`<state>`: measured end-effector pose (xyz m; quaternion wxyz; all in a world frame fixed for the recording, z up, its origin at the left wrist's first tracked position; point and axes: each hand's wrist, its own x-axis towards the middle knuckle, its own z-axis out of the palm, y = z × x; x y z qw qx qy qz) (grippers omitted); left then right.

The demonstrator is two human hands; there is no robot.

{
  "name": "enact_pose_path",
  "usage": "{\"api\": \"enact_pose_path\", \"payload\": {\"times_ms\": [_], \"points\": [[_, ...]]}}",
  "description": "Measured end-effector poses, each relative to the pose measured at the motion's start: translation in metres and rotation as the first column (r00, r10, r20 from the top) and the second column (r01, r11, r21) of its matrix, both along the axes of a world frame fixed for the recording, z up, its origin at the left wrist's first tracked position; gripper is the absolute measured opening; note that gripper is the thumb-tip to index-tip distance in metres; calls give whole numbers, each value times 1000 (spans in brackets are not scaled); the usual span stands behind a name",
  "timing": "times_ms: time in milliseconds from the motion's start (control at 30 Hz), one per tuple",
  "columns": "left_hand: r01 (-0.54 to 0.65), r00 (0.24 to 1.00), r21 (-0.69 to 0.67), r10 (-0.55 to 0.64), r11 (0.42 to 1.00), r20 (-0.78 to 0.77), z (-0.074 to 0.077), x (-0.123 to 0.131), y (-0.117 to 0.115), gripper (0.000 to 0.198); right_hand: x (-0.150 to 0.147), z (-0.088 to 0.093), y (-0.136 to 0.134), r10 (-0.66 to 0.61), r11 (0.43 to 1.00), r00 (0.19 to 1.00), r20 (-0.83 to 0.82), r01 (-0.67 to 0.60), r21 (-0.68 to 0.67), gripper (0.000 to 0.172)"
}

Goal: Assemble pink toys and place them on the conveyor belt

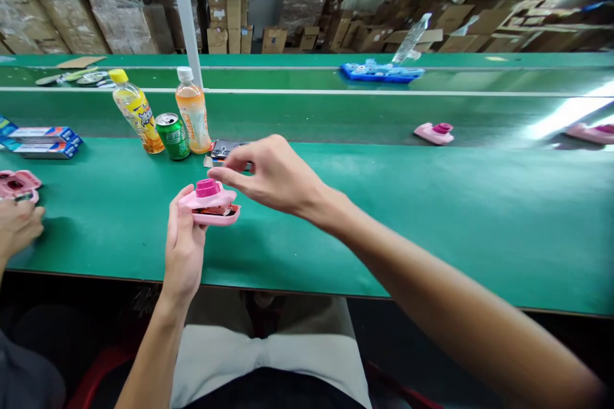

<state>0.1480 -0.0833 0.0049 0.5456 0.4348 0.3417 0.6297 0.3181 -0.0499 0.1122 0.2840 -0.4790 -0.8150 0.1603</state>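
Note:
My left hand [184,249] grips a pink plastic toy casing [213,204] from below, its fingers curling up the near side. A magenta round knob [206,188] stands on top of the casing, and dark inner parts show through a gap in its side. My right hand [273,174] hangs just above and to the right of the toy, fingers apart and holding nothing I can see. Its fingertips are close to the casing's top edge. A small dark flat packet [226,150] lies on the green bench just beyond those fingers.
A yellow-capped bottle [137,112], an orange drink bottle [193,110] and a green can [173,136] stand at the bench's back edge. A co-worker's hand [19,227] is at far left beside a pink toy [19,185]. Boxes [43,142] sit nearby; a green conveyor belt [307,116] carries toys.

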Motion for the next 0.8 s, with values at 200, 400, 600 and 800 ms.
{"api": "enact_pose_path", "payload": {"times_ms": [200, 400, 600, 800], "points": [[-4, 994, 13, 3, 1000, 108, 7, 7, 3, 37, -7, -41, -30, -143, 985, 981, -129, 128, -113, 49], [-18, 982, 7, 17, 1000, 186, 7, 14, 5, 35, -18, -61, -33, -213, 975, 896, -389, 166, -149, 32], [-18, 974, 39, 8, 999, 228, 5, 20, 5, 36, -19, -67, -34, -224, 974, 902, -369, 215, -66, 34], [-15, 978, 36, 7, 999, 207, 3, 22, 5, 34, -13, -73, -28, -15, 999, 937, -349, 29, 33, 24]]}}
